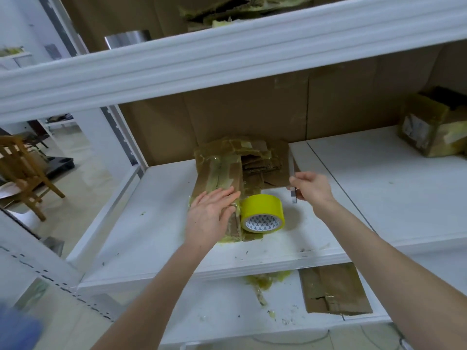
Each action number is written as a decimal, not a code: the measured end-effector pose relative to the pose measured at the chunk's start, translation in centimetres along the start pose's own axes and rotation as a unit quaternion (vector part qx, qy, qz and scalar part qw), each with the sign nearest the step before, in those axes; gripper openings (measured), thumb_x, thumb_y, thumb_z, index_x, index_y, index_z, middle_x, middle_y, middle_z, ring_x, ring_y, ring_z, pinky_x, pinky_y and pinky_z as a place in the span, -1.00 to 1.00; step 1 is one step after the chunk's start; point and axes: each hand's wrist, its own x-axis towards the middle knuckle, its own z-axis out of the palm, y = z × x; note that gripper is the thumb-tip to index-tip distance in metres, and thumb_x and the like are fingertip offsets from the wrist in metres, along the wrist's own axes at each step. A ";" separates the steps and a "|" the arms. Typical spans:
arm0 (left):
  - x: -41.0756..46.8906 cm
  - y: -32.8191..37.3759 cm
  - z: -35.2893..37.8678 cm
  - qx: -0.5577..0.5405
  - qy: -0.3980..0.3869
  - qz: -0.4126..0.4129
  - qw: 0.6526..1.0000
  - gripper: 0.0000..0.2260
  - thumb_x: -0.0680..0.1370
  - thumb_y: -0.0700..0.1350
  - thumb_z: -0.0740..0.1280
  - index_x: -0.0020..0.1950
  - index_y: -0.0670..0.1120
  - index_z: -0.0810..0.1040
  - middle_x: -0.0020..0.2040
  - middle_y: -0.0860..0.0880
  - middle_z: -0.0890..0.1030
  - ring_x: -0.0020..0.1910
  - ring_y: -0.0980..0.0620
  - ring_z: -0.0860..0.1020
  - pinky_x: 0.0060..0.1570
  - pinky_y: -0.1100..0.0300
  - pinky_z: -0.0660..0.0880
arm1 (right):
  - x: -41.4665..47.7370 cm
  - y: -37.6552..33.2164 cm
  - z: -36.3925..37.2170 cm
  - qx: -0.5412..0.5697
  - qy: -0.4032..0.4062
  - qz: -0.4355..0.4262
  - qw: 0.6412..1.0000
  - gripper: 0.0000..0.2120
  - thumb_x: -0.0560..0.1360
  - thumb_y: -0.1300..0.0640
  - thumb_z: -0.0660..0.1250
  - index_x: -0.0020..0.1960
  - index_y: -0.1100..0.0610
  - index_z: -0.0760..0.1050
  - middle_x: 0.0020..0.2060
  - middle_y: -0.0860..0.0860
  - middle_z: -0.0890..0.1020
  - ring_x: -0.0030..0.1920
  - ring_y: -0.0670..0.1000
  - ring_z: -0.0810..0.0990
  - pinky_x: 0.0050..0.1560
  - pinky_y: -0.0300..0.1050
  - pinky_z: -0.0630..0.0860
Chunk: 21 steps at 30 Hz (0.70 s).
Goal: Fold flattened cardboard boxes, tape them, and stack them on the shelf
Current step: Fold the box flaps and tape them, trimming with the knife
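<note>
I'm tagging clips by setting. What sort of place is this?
Probably a storeroom or packing area: white metal shelving, a pile of flattened cardboard boxes beside a roll of yellow tape, and a taped box farther right.

We count one yellow tape roll (pixel 262 213), one pile of flattened cardboard (pixel 242 162), one metal blade (pixel 293 197), one taped box (pixel 429 130) far right, one flat cardboard piece (pixel 333 289) near, one wooden chair (pixel 22 173) left.

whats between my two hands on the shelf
In the head view, a yellow tape roll stands on edge between the left hand and right hand, beside flattened cardboard.
</note>
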 end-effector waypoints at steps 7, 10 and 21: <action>0.8 1.5 -2.5 -0.079 -0.020 -0.071 0.994 -0.61 0.61 0.02 0.22 0.45 0.05 0.36 0.44 0.02 0.39 0.46 0.07 0.27 0.47 0.14 -0.02 | -6.0 -3.7 2.2 0.052 -0.099 -0.041 0.993 -0.93 0.50 0.25 0.40 -0.06 0.11 0.55 -0.27 0.01 0.62 -0.30 -0.07 0.56 -0.25 -0.27 0.53; 1.1 1.9 -2.7 -0.063 -0.020 -0.074 0.995 -0.62 0.63 0.03 0.16 0.45 0.01 0.36 0.45 0.02 0.37 0.49 0.08 0.21 0.48 0.15 -0.08 | -7.0 -4.1 2.6 0.061 -0.108 -0.048 0.991 -0.91 0.49 0.25 0.42 -0.12 0.09 0.56 -0.30 0.00 0.64 -0.32 -0.07 0.58 -0.21 -0.24 0.56; 1.2 3.7 -2.4 -0.035 -0.018 -0.051 0.998 -0.73 0.60 -0.21 0.22 0.21 -0.02 0.61 0.19 0.02 0.59 0.13 0.02 0.54 0.10 0.18 0.47 | -7.9 -2.7 3.4 0.039 -0.110 -0.043 0.992 -0.87 0.47 0.32 0.41 0.00 0.18 0.57 -0.33 0.02 0.62 -0.27 -0.02 0.60 -0.19 -0.19 0.57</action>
